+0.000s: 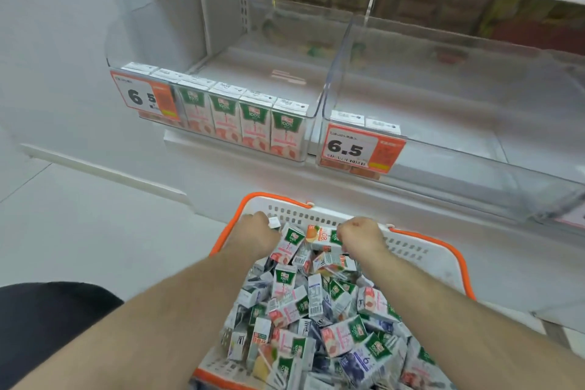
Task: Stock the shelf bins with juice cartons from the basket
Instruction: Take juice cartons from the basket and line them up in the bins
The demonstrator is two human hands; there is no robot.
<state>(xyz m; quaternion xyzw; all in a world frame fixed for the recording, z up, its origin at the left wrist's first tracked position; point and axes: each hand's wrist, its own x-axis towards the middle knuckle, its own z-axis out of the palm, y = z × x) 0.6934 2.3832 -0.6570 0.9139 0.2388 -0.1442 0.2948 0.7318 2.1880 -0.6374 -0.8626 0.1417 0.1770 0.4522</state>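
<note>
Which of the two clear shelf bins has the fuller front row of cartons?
The left bin: upright cartons fill its front nearly wall to wall. The right bin shows only two carton tops behind its price tag.

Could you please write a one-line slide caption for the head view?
Both hands reach into a basket of juice cartons below partly stocked shelf bins.

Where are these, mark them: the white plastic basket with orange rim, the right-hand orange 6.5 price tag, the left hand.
White plastic basket with orange rim (408, 245): head view, perforated far wall.
Right-hand orange 6.5 price tag (351, 149): head view, white number panel.
Left hand (258, 233): head view, back of hand.
</note>
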